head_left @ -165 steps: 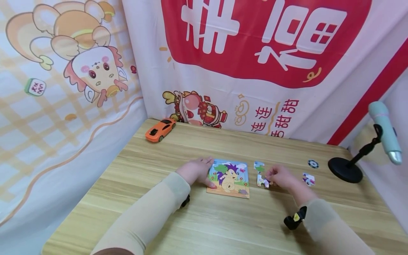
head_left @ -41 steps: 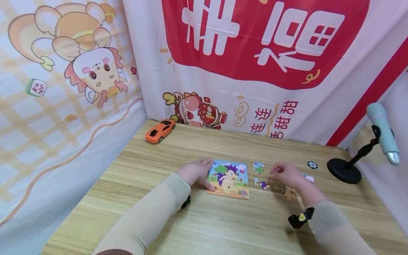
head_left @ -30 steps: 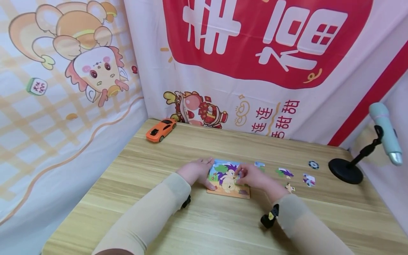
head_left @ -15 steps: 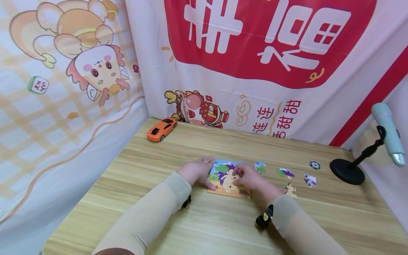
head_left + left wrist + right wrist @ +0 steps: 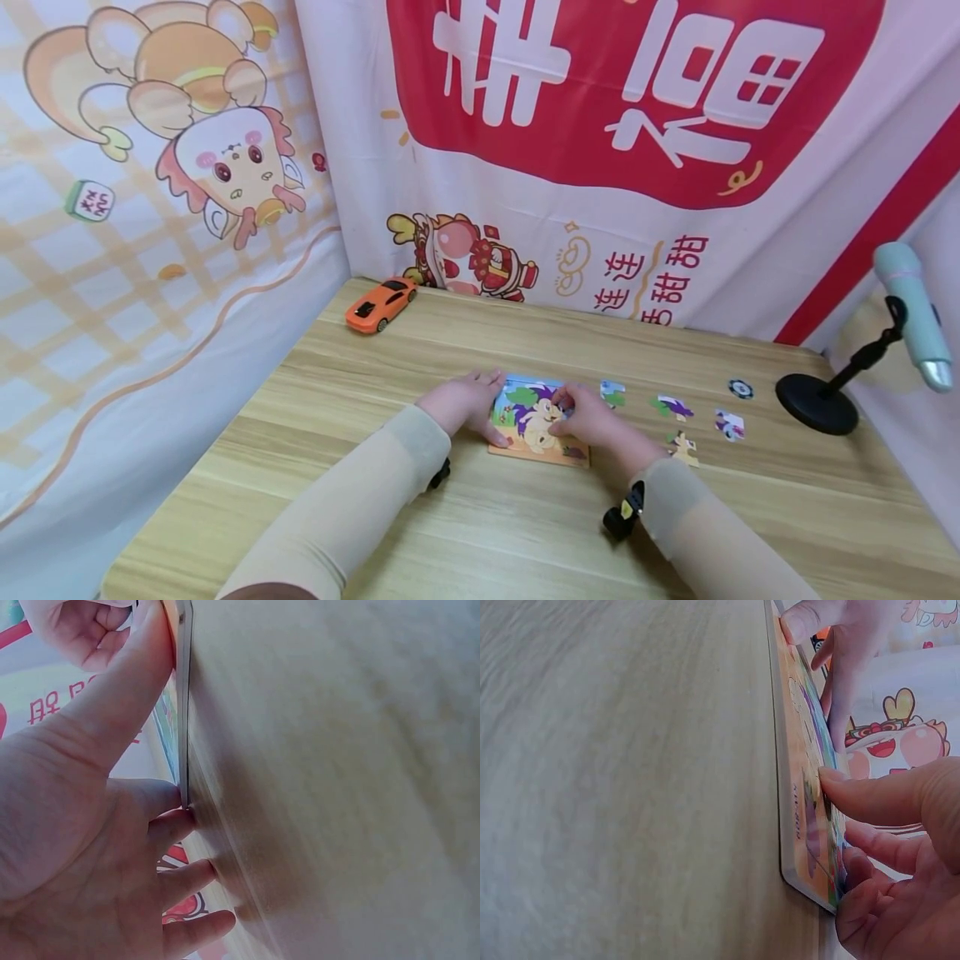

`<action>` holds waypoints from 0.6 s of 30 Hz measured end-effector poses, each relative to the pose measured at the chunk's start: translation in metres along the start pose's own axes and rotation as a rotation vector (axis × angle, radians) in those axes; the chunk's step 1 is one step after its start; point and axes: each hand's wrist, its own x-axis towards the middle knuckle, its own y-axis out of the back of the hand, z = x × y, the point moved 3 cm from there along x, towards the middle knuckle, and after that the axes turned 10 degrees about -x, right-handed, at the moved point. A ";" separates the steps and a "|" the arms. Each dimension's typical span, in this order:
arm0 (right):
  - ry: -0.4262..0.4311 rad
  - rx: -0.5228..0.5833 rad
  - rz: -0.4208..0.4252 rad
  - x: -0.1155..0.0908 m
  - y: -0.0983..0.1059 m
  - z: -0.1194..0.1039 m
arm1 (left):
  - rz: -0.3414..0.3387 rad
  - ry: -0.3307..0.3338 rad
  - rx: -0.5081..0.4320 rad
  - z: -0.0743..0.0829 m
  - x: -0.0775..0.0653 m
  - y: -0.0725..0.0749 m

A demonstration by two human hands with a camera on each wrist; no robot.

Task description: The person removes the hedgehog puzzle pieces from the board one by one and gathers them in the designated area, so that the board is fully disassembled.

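Note:
A jigsaw puzzle board point(image 5: 525, 450) with a purple-haired hedgehog picture lies on the table. My left hand point(image 5: 467, 404) rests at its left side, thumb on the picture's face. In the left wrist view the left fingers point(image 5: 191, 881) spread out fairly straight onto the table by the board's edge. Over the right half of the board, my right hand point(image 5: 588, 417) holds a puzzle piece down on the picture. The right wrist view has that thumb point(image 5: 840, 787) on the board's surface and other fingers curled at its far edge. Most of the held piece is hidden by the fingers.
Loose pieces lie right of the board: a blue-green one point(image 5: 612, 393), a purple-green one point(image 5: 673, 407), a pink-purple one point(image 5: 730, 424) and a cream one point(image 5: 683, 450). Behind them are a round chip point(image 5: 741, 389) and a microphone stand point(image 5: 817, 404). An orange toy car point(image 5: 381, 306) stands back left.
My right hand has moved left from the loose pieces onto the board, and the purple flowered piece has gone from its spot on the table. The left hand has stayed put.

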 end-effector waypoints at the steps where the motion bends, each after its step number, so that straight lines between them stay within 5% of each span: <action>1: -0.003 0.003 0.002 0.000 0.000 0.000 | -0.001 0.000 0.000 0.000 0.000 0.000; 18: 0.002 -0.081 -0.029 -0.001 0.008 -0.007 | 0.003 -0.008 0.009 0.000 0.000 0.000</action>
